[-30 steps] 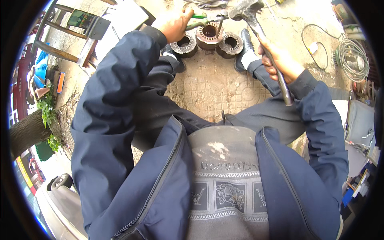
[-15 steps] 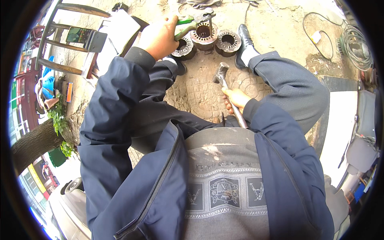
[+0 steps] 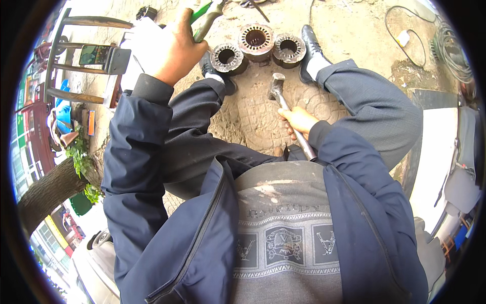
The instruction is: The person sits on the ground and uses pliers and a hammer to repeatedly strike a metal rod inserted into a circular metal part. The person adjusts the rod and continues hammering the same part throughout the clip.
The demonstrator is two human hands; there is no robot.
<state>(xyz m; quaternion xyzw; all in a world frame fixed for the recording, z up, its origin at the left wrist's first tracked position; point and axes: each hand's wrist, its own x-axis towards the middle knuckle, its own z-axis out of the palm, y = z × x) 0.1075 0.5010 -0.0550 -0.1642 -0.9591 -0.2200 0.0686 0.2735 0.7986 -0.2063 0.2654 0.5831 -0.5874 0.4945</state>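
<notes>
My left hand (image 3: 174,53), raised at the upper left, is closed round the handles of pliers (image 3: 207,23), one green and one greyish. The pliers' jaws run up to the top edge of the picture. To the right of them a dark metal bar (image 3: 259,10) slants; whether the jaws grip it I cannot tell. Three slotted motor stator cores stand on the ground between my feet: a middle one (image 3: 255,54), a left one (image 3: 227,59) and a right one (image 3: 289,60). My right hand (image 3: 299,121) is wrapped round the handle of a hammer (image 3: 277,87), its head pointing toward the cores.
A wooden frame with rungs (image 3: 86,95) stands at the left, with a phone (image 3: 94,55) on it. A tree trunk (image 3: 48,195) leans in below. Coiled cable (image 3: 453,58) lies at the far right, above a white panel (image 3: 435,152). My shoes (image 3: 310,50) flank the cores.
My left hand has drawn the pliers up and left, away from the middle core. The metal bar no longer stands in that core's opening. The hammer has shifted slightly up and left.
</notes>
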